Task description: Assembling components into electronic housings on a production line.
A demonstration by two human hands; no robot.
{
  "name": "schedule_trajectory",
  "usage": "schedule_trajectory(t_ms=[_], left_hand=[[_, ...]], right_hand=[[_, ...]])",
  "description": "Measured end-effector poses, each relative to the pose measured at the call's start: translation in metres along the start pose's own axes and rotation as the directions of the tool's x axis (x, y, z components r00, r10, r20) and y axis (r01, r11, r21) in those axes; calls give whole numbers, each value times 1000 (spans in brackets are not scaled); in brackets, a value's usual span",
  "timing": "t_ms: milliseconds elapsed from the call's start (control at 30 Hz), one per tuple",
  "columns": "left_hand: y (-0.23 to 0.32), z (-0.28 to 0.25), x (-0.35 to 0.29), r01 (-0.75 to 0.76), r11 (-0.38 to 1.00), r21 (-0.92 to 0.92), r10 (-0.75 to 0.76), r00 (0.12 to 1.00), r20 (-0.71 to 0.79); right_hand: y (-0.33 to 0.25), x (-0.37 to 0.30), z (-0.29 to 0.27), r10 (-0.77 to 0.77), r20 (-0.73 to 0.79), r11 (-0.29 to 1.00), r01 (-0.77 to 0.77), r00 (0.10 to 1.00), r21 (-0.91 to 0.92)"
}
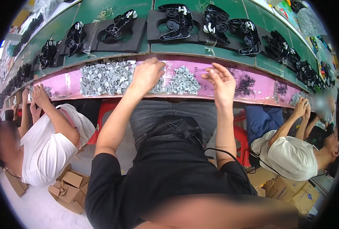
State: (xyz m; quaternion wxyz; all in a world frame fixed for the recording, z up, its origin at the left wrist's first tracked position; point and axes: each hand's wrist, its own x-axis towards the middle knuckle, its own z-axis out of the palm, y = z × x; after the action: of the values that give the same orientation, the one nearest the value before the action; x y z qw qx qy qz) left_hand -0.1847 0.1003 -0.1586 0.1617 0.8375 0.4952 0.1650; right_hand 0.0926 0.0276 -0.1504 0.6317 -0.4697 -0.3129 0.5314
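Observation:
My left hand (149, 73) is over the pink work strip (249, 68), between two heaps of small parts. Its fingers curl together to the right; whatever they hold is hidden. Beneath and left of it spreads a large heap of light grey plastic parts (104, 78). A smaller heap of little grey parts (184, 81) lies between my hands. My right hand (222, 82) is raised to the right of that heap, palm partly turned up. Its thumb and forefinger come together at the left, and anything between them is too small to name. Small black parts (245, 84) are scattered beside this hand.
Black plastic housings (175, 23) with spiral shapes lie on dark foam pads (152, 32) along the green bench (165, 47). A person in white (58, 149) works at my left, another in a pale shirt (287, 154) at my right. Cardboard boxes (72, 187) are on the floor.

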Motion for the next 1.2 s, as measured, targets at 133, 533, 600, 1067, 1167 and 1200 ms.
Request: schedule_trajectory(t_ms=[133,533,600,1067,1167,1200], left_hand=[[-3,11,5,-22,996,85,19,999,33],[41,-35,-30,66,830,-554,-139,986,-90],[46,-27,-33,-96,768,-634,-107,956,-274],[49,-24,-36,-36,655,-755,-179,963,-201],[43,-23,-39,-101,692,-715,-133,955,-263],[41,-23,-40,-72,677,-732,-147,962,-230]], right_hand=[[1,-2,18,31,47,999,-30,998,-20],[21,7,60,194,101,975,-203,976,93],[23,7,67,200,112,972,-211,973,100],[26,-5,92,173,58,984,-175,983,36],[28,-8,93,150,76,986,-142,986,-91],[27,-8,93,150,76,985,-143,986,-92]])
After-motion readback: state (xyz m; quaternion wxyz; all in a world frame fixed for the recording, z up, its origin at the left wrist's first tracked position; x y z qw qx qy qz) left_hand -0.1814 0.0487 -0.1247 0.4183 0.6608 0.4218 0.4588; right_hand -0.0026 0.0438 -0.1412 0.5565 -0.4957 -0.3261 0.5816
